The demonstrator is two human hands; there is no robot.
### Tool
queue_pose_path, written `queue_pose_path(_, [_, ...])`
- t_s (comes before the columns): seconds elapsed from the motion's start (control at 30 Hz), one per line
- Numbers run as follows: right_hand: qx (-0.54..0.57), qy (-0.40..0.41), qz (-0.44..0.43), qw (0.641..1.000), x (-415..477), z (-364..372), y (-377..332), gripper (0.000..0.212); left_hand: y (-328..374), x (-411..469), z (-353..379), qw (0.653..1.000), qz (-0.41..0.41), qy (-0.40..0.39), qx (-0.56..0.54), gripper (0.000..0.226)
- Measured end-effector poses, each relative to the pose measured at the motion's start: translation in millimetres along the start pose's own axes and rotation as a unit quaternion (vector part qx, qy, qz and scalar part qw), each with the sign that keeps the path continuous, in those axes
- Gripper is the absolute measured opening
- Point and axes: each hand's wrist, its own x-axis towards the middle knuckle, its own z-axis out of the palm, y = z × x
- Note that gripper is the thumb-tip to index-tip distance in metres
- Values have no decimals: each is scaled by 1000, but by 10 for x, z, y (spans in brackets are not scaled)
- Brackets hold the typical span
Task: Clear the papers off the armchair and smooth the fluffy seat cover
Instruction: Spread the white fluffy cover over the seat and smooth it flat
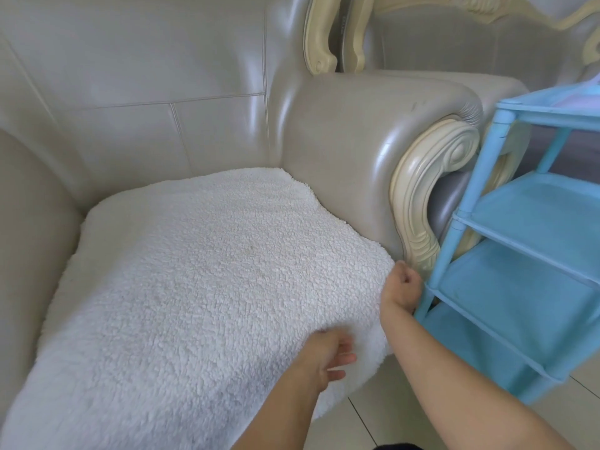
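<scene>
A white fluffy seat cover (pixel 194 287) lies over the seat of a beige leather armchair (pixel 146 92). No papers show on the seat. My right hand (pixel 402 287) is closed on the cover's front right corner, down by the carved armrest front (pixel 428 196). My left hand (pixel 328 357) rests on the cover's front edge, fingers curled loosely on the fleece; whether it grips the cloth I cannot tell. The cover's front edge hangs over the seat front.
A light blue shelf rack (pixel 519 254) stands close against the armchair's right armrest, touching my right wrist. A second beige armchair (pixel 454 43) is behind it. Pale floor tiles (pixel 389 417) show below the seat front.
</scene>
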Motion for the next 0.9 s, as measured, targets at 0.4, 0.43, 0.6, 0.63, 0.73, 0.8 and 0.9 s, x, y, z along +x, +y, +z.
queue_pose_path(0.4, [-241, -190, 6, 952, 249, 150, -419, 51, 543, -228, -213, 814, 462, 222, 273, 19])
queue_pose_path(0.43, [-241, -226, 48, 943, 302, 146, -419, 47, 566, -222, -280, 769, 476, 269, 330, 20])
queue_pose_path(0.6, [-152, -324, 147, 922, 444, 123, -336, 36, 629, -88, -556, 680, 402, 308, 529, 35])
queue_pose_path(0.63, [-150, -320, 156, 922, 427, 103, -349, 36, 614, -57, -583, 674, 383, 305, 554, 37])
queue_pose_path(0.73, [-159, -301, 179, 923, 525, 89, -293, 33, 566, -15, -602, 664, 383, 305, 565, 39])
queue_pose_path(0.8, [-191, -272, 174, 927, 607, 116, -258, 35, 563, 9, -594, 662, 389, 312, 560, 39])
queue_pose_path(0.9, [-288, -212, 124, 926, 757, 176, -201, 55, 558, 32, -594, 653, 397, 322, 559, 39])
